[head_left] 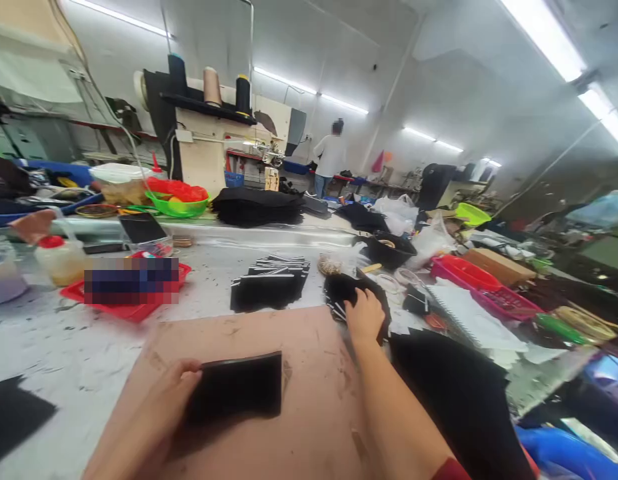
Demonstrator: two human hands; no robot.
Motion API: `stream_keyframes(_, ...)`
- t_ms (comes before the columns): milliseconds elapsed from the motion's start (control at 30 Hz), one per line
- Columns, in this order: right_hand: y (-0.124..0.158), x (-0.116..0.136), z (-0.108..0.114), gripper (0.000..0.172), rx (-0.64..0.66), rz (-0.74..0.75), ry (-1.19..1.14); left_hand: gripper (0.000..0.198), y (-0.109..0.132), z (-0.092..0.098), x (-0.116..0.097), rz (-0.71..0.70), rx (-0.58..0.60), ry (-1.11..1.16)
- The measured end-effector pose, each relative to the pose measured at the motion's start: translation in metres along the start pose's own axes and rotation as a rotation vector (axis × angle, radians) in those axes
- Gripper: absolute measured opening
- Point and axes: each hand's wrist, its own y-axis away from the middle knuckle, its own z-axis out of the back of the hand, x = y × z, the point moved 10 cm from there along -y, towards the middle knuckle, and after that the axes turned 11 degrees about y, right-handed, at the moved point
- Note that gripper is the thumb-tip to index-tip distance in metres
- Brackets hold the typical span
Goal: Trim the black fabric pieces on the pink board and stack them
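Observation:
Between the thumb and fingers of my left hand (176,393) is a black rectangular piece (239,387), fabric or leather, held by its left end over a pinkish-tan board (313,407). My right hand (365,317) reaches past the board's far right corner and rests on a pile of black pieces (341,290), some with white edges. Its fingers point down onto the pile; whether they grip a piece is hidden. Left of that pile lies a stack of black pieces with white strips (269,287). Large black sheets (449,380) lie beside my right forearm.
A red tray (133,310) and a red-capped bottle (59,260) stand at the left. Behind are a green basket (181,205), stacked black material (259,205) and a sewing machine (203,143). At right is a pink basket (509,303). A person (331,157) stands far back.

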Motion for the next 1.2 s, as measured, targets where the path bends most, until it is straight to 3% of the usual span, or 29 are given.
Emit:
stream_keyframes(100,0.007,0.002,0.009,0.027,-0.067,0.033,-0.042,0.026,0.007,-0.004,0.004,0.063,0.065,0.002)
stream_keyframes(200,0.025,0.023,0.034,0.030,-0.065,0.159,-0.107,0.042,0.005,0.006,-0.007,0.005,0.014,-0.015)
stream_keyframes(267,0.054,0.049,0.046,0.027,0.023,0.316,-0.155,0.053,0.012,0.016,-0.022,-0.127,-0.076,-0.065)
stream_keyframes(333,0.103,0.083,0.047,0.025,0.235,0.567,-0.234,0.052,0.033,0.011,-0.034,-0.295,-0.063,-0.155)
stream_keyframes(400,0.158,0.105,0.044,0.028,0.487,0.743,-0.319,0.032,0.061,-0.018,-0.027,-0.339,0.151,-0.242)
stream_keyframes(467,0.197,0.113,0.043,0.028,0.633,0.791,-0.391,0.025,0.091,-0.050,-0.004,-0.232,0.409,-0.266)
stream_keyframes(500,0.208,0.114,0.044,0.027,0.659,0.785,-0.426,0.026,0.104,-0.060,0.007,-0.161,0.485,-0.251)
stream_keyframes(567,0.217,0.113,0.046,0.024,0.638,0.763,-0.496,0.023,0.117,-0.067,0.020,-0.070,0.512,-0.211)
stream_keyframes(700,0.222,0.111,0.056,0.019,0.547,0.781,-0.604,0.019,0.122,-0.062,0.030,0.049,0.493,-0.135)
stream_keyframes(867,0.232,0.119,0.091,0.009,0.315,0.937,-0.464,0.031,0.127,-0.062,0.040,0.162,0.514,-0.043)
stream_keyframes(1000,0.254,0.125,0.103,0.004,0.327,1.059,-0.439,0.038,0.134,-0.067,0.050,0.268,0.534,0.051)
stream_keyframes(1200,0.263,0.121,0.103,0.011,0.289,1.068,-0.505,0.036,0.138,-0.063,0.054,0.343,0.499,0.063)
